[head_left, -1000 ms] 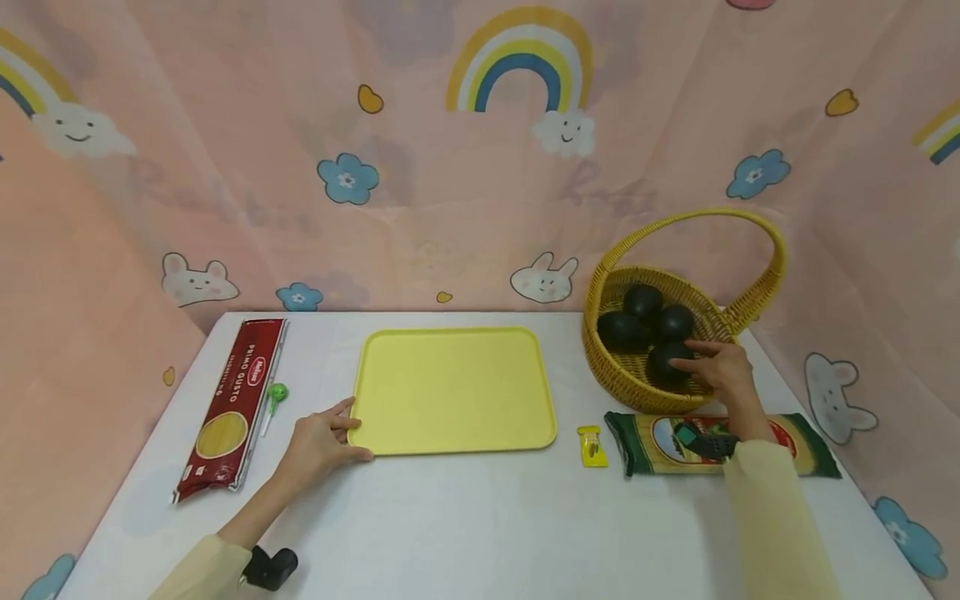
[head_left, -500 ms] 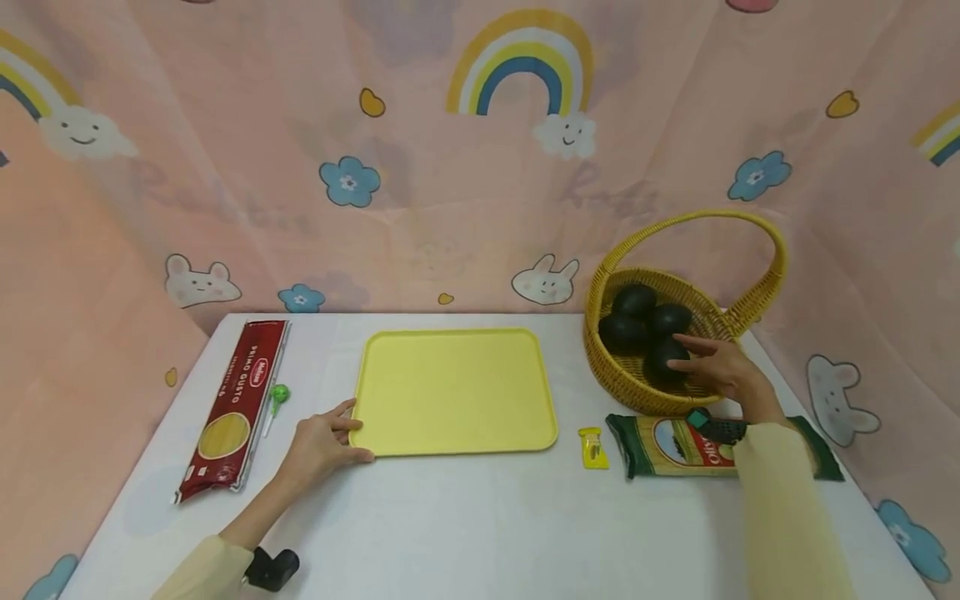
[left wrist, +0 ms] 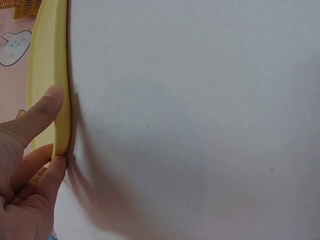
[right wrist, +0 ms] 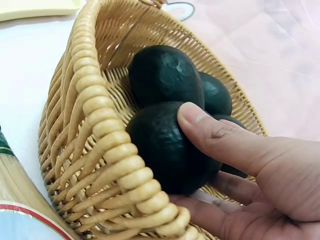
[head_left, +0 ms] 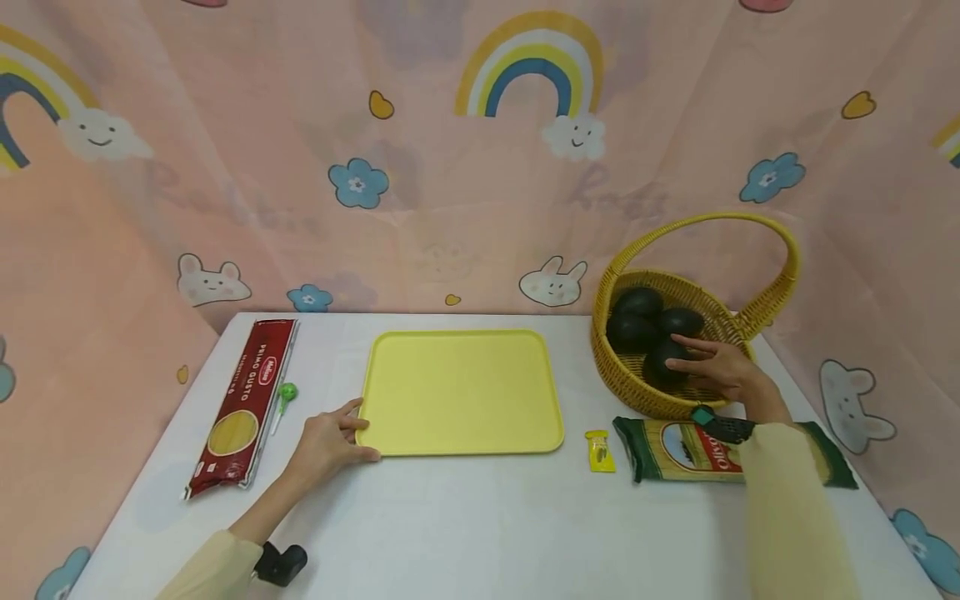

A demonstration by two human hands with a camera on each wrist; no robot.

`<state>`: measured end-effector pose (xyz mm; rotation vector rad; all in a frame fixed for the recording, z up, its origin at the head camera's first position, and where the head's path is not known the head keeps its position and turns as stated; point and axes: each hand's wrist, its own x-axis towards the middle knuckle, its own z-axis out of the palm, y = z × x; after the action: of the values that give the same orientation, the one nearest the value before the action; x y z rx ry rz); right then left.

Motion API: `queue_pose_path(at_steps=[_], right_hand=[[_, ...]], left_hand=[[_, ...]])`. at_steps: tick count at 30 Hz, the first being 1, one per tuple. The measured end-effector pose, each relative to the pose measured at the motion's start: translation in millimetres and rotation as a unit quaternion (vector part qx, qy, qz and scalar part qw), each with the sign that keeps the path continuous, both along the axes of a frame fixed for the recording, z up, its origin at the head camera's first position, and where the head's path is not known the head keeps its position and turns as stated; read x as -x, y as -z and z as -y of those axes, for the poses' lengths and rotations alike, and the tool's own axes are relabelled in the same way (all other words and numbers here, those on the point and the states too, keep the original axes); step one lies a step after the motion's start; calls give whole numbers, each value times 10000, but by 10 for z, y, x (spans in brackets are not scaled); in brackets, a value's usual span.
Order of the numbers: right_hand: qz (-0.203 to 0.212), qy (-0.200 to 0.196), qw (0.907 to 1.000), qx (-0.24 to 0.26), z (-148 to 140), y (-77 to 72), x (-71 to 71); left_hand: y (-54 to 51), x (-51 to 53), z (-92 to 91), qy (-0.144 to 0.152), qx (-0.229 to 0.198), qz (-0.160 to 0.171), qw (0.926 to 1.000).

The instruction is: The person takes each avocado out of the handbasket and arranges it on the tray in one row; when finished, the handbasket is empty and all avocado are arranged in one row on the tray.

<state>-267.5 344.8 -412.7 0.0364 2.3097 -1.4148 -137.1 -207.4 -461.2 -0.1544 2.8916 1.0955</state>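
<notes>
My left hand holds the front left corner of a yellow tray; in the left wrist view the thumb lies on the rim of the tray and the fingers are at its corner. Inside a wicker basket at the right lie several dark oval fruits. My right hand grips the nearest dark fruit. The right wrist view shows the thumb on top of that fruit and fingers under its side, within the basket.
A red spaghetti pack and a green lollipop lie left of the tray. Right of it are a small yellow packet and a green-ended pasta pack, partly under my right forearm. A patterned pink cloth hangs behind the table.
My right hand has shifted slightly toward the right, and the dark fruits in the basket have moved a little. The left hand keeps its hold on the tray. The head view has turned slightly.
</notes>
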Motion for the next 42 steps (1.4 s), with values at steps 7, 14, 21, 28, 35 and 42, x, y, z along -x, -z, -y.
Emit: queue_pose_path(at_steps=[7, 14, 21, 28, 35, 42], right_hand=[[-66, -159, 9998, -82, -75, -75, -44], [-36, -188, 9991, 374, -120, -106, -85], [-36, -184, 9980, 598, -123, -122, -116], [-90, -204, 9964, 814, -138, -148, -150], [-193, -240, 9972, 688, -160, -140, -183], [-267, -253, 9965, 752, -155, -147, -227]], left_hand=[[-9, 9, -15, 18, 79, -1, 10000], [-2, -5, -6, 57, 102, -17, 9999], [1, -5, -13, 66, 54, 15, 10000], [-26, -9, -15, 83, 166, 9, 9998], [-42, -21, -16, 128, 142, -11, 9998], [-36, -22, -5, 133, 185, -1, 9997]])
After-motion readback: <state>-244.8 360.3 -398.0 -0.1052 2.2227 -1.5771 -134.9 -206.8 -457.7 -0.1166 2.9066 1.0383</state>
